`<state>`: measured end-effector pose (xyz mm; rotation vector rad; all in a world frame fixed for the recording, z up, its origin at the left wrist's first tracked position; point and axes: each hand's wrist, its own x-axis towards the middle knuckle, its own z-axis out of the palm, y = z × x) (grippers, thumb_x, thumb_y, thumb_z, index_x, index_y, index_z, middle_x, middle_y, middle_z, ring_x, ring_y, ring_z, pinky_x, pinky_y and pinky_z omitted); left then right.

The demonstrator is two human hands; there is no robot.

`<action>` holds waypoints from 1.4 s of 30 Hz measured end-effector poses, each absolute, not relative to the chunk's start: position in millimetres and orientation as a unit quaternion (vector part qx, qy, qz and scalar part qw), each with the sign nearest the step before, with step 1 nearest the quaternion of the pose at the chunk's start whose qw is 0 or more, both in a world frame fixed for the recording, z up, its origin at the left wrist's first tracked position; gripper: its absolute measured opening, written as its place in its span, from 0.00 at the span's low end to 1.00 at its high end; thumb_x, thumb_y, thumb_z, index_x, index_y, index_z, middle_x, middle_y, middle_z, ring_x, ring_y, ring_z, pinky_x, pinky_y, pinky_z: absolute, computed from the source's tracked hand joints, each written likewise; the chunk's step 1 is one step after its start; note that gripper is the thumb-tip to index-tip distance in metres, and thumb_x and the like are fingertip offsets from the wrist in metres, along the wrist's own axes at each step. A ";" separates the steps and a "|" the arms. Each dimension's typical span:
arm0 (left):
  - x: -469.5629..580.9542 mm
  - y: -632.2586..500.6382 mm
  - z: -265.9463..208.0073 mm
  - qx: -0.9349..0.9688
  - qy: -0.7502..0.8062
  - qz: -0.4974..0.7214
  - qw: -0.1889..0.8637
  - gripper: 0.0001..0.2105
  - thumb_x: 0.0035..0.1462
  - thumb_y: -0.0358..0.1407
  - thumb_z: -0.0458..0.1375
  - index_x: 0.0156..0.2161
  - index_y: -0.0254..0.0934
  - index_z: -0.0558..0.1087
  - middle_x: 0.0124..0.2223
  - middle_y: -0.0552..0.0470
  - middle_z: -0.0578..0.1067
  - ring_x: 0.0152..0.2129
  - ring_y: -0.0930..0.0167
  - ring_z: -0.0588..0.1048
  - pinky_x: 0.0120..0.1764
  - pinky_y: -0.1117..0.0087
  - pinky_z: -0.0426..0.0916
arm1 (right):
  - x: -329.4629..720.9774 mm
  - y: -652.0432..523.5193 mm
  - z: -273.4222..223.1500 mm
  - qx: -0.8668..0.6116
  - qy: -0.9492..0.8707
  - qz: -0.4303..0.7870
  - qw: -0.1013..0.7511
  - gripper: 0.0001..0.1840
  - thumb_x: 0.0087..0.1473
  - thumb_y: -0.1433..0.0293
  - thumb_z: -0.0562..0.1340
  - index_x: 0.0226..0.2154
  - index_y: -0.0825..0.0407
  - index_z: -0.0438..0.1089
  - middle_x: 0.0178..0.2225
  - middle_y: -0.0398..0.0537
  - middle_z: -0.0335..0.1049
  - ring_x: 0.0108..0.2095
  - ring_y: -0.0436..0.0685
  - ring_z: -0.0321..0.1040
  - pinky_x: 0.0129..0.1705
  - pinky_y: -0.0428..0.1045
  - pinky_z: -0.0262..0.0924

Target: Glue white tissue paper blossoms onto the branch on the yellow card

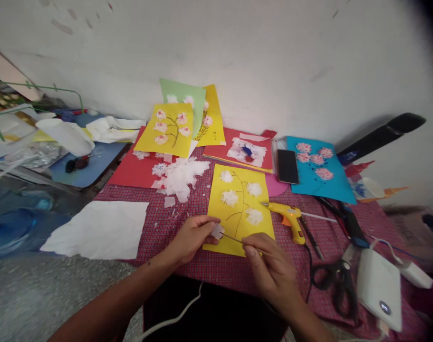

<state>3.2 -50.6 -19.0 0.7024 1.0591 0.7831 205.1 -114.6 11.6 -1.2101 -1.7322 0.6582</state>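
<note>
While a small piece of white tissue (217, 231) is pinched between the fingertips of the left hand (193, 236), at its 3 o'clock, a thin stick (234, 238) is gripped in the curled fingers of the right hand (271, 266), its tip set against the tissue. Both are held over the lower part of a yellow sheet (234, 213) bearing four white tissue flowers. Room at the right hand's 1 o'clock is taken by a yellow glue gun (291, 218), its nozzle near the sheet's right edge, and at 3 o'clock by black scissors (339, 280). Torn tissue (182, 178) is piled around the left hand's 12 o'clock; at 10, a scrap-flecked strip of checked cloth (159, 228) is left exposed. At 6, the counter's near edge (219, 281) is crossed by the forearms.
</note>
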 end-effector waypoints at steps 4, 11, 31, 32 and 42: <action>3.9 -52.1 -16.4 0.320 0.471 0.347 0.745 0.12 0.52 0.36 0.63 0.41 0.32 0.78 0.39 0.43 0.79 0.34 0.67 0.78 0.36 0.68 0.75 | 199.8 -108.8 5.7 -0.494 -0.705 0.261 0.436 0.12 0.61 0.75 0.59 0.44 0.45 0.72 0.37 0.48 0.75 0.37 0.58 0.73 0.38 0.53 0.67; 4.9 -53.6 -15.8 0.368 0.457 0.326 0.741 0.14 0.49 0.27 0.61 0.44 0.33 0.77 0.43 0.43 0.79 0.35 0.68 0.79 0.39 0.66 0.75 | 203.9 -103.6 -2.1 -0.546 -0.658 0.271 0.443 0.07 0.62 0.70 0.59 0.39 0.46 0.74 0.35 0.48 0.76 0.33 0.58 0.73 0.34 0.52 0.67; 83.5 18.6 -28.5 0.513 0.406 0.275 0.705 0.07 0.44 0.22 0.52 0.27 0.33 0.71 0.27 0.52 0.74 0.26 0.73 0.74 0.34 0.70 0.70 | 228.6 32.7 51.1 -0.528 -0.828 0.177 0.060 0.13 0.61 0.66 0.57 0.28 0.52 0.72 0.28 0.46 0.75 0.27 0.51 0.66 0.26 0.46 0.47; 84.1 18.4 -30.2 0.515 0.405 0.274 0.704 0.08 0.44 0.22 0.52 0.27 0.33 0.71 0.27 0.53 0.74 0.26 0.73 0.73 0.34 0.70 0.70 | 228.9 32.0 49.5 -0.529 -0.832 0.164 0.041 0.14 0.61 0.66 0.57 0.28 0.53 0.72 0.29 0.47 0.76 0.27 0.51 0.66 0.26 0.46 0.46; 87.1 19.3 -34.7 0.538 0.379 0.288 0.696 0.04 0.47 0.27 0.54 0.25 0.34 0.69 0.23 0.55 0.71 0.21 0.75 0.69 0.31 0.72 0.66 | 228.0 25.3 49.0 -0.524 -0.843 0.119 -0.015 0.16 0.63 0.62 0.55 0.35 0.54 0.73 0.34 0.53 0.78 0.34 0.57 0.71 0.30 0.48 0.46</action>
